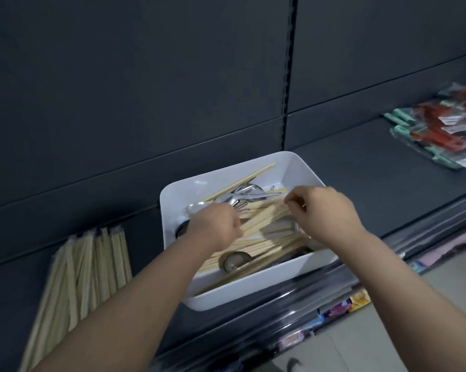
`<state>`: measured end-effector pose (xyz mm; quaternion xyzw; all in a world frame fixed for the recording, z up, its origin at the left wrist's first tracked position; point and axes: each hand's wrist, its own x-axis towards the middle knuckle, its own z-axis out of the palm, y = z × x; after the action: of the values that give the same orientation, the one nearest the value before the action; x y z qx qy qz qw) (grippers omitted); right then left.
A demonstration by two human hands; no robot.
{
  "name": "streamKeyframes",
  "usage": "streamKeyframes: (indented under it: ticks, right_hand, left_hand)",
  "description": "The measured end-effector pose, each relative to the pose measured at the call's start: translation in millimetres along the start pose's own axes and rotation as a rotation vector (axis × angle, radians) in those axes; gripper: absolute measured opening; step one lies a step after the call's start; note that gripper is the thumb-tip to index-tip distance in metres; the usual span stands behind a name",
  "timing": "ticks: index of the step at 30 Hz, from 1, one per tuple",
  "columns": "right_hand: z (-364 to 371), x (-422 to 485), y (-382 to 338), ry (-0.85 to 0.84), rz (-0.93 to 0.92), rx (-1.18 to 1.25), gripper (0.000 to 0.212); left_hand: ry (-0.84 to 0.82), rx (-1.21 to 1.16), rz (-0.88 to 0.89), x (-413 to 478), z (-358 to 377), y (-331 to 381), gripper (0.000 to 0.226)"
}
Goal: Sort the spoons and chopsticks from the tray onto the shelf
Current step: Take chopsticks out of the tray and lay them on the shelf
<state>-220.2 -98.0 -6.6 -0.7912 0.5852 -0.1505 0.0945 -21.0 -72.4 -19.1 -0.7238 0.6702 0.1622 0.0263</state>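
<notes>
Gripping, left hand [213,228]: fingers curled round a bundle of chopsticks [266,220] inside the white tray [301,269].
Right hand [327,210]: fingertips curled together over the chopstick ends; an actual hold is too blurred to tell.
Spoons [244,196]: in the tray, under the chopsticks.
Shelf [361,178]: tray stands on it; chopstick pile [86,261] lies to its left.

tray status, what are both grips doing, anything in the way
Left grip holds a bunch of chopsticks in the white tray. Right grip pinches the same bunch. Spoons tangled among them, in the way.
</notes>
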Motion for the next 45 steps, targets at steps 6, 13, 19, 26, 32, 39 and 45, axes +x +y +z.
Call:
streamKeyframes:
  ticks: [6,13,19,26,32,39,45]
  right_hand:
    - [13,21,-12,-0.555,-0.308,-0.088,0.015]
    - [15,29,-14,-0.549,-0.471,-0.309,0.016]
    - [-10,45,-1,-0.388,-0.292,-0.122,0.01]
    - [-6,41,-63,-0.169,-0.34,0.072,0.004]
    - [8,21,-155,-0.209,-0.446,-0.08,0.021]
    - [39,-4,-230,-0.254,-0.427,-0.172,0.022]
    - [85,-30,-274,-0.424,-0.329,-0.021,0.028]
  left_hand:
    - [0.214,-0.403,-0.247,-13,-5,-3,0.012]
    - [0.438,-0.532,-0.365,-21,1,-1,0.01]
    - [0.856,-0.733,-0.426,-22,-21,-2,0.012]
    - [1.377,-0.931,-0.442,-60,-54,-50,0.006]
    - [0.967,-0.681,-0.77,-122,-33,-143,0.009]
    - [0.63,-0.643,-0.935,-175,15,-222,0.015]
    - [0.405,-0.552,-0.697,-162,16,-223,0.017]
